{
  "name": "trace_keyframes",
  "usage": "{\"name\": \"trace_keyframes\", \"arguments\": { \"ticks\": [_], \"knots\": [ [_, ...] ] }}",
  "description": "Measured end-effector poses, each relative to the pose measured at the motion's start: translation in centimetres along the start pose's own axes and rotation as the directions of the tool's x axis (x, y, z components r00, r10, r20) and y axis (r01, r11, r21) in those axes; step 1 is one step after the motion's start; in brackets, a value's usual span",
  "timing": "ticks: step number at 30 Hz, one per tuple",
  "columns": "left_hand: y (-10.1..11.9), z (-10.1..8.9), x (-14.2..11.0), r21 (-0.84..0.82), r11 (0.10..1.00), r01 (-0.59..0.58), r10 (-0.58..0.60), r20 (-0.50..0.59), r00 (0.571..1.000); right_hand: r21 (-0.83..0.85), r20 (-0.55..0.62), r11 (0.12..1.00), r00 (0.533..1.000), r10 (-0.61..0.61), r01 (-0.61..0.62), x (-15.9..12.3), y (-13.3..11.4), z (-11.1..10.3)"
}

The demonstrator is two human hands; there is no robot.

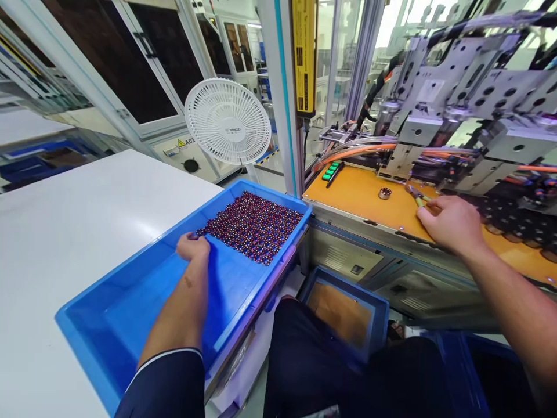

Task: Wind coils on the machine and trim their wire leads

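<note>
My left hand (192, 247) is inside a long blue bin (143, 296), its fingers closed at the near left edge of a heap of small dark red, blue and gold round parts (256, 226). What those fingers grip is too small to tell. Over the orange worktop (352, 191), my right hand (455, 223) is wrapped round a pair of pliers (419, 200) with yellow-green handles, jaws pointing away to the left. A copper-coloured ring-shaped part (384, 193) stands on the worktop just left of the jaws.
A machine (418, 125) with metal blocks, hoses and cables overhangs the worktop. Rows of dark round parts (517, 220) lie to the right, and a green-and-black piece (332, 173) sits at the left. A white fan (228, 122) stands behind the bin; a lower blue crate (383, 307) is near my legs.
</note>
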State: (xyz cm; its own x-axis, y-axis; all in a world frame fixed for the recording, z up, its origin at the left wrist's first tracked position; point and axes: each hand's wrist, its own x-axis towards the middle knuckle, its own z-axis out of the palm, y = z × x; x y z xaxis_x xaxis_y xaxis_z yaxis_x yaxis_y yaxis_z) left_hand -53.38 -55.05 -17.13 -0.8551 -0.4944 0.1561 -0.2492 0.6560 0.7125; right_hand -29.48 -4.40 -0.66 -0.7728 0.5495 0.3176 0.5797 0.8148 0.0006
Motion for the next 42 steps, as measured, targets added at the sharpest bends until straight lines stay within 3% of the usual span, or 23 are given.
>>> {"name": "trace_keyframes", "arguments": {
  "ticks": [4,7,10,13,17,20,22,24,28,31,34,37,40,42],
  "knots": [
    [3.4,-0.8,-0.6,-0.06,0.997,0.057,-0.061,-0.06,0.996,0.005,0.022,1.0,0.999,-0.026,0.026,0.0,0.3,0.0],
    [8.3,-1.4,-2.2,-0.163,0.984,-0.074,0.069,-0.036,0.997,0.018,0.042,1.0,0.999,-0.021,0.02,-0.3,0.4,-0.1],
    [13.9,-2.3,-5.8,-0.265,0.922,-0.283,0.288,-0.02,0.957,0.068,0.062,0.998,0.998,0.012,-0.016,-0.7,0.4,-0.2],
    [18.7,-3.1,-11.3,-0.336,0.809,-0.482,0.512,0.0,0.859,0.17,0.081,0.984,0.996,0.048,-0.061,-1.2,0.6,-0.4],
    [23.0,-2.5,-18.4,-0.397,0.629,-0.668,0.751,0.088,0.655,0.289,0.084,0.954,0.994,0.064,-0.085,-1.8,0.7,-0.9],
    [26.5,-0.6,-22.6,-0.455,0.568,-0.686,0.822,0.266,0.503,0.285,0.078,0.955,0.995,0.057,-0.078,-2.0,0.8,-1.3],
    [29.2,0.9,-24.9,-0.49,0.586,-0.645,0.81,0.384,0.444,0.246,0.079,0.968,0.996,0.037,-0.056,-2.0,1.0,-1.4],
    [31.8,2.4,-26.7,-0.508,0.635,-0.583,0.771,0.462,0.438,0.201,0.083,0.979,0.997,0.005,-0.021,-2.0,1.2,-1.4],
    [34.8,3.6,-28.9,-0.544,0.733,-0.409,0.679,0.539,0.499,0.129,0.085,0.99,0.995,-0.061,0.05,-2.0,1.2,-1.6],
    [34.9,2.7,-28.9,-0.604,0.754,-0.258,0.63,0.551,0.547,0.105,0.061,0.99,0.993,-0.101,0.095,-1.8,1.2,-1.6],
    [32.7,0.7,-28.2,-0.688,0.717,-0.11,0.597,0.525,0.606,0.123,0.011,0.98,0.987,-0.16,0.157,-1.3,1.3,-1.1],
    [28.2,-2.1,-28.4,-0.776,0.63,0.039,0.579,0.502,0.642,0.181,-0.047,0.961,0.978,-0.206,0.211,-0.8,1.3,-0.6],
    [22.4,-5.5,-29.8,-0.829,0.527,0.188,0.579,0.512,0.634,0.239,-0.151,0.948,0.972,-0.179,0.211,-0.9,1.3,-0.7],
    [18.7,-7.8,-31.3,-0.836,0.476,0.271,0.58,0.53,0.618,0.335,-0.293,0.914,0.947,-0.128,0.227,-1.7,1.5,-0.9]
  ]
}}
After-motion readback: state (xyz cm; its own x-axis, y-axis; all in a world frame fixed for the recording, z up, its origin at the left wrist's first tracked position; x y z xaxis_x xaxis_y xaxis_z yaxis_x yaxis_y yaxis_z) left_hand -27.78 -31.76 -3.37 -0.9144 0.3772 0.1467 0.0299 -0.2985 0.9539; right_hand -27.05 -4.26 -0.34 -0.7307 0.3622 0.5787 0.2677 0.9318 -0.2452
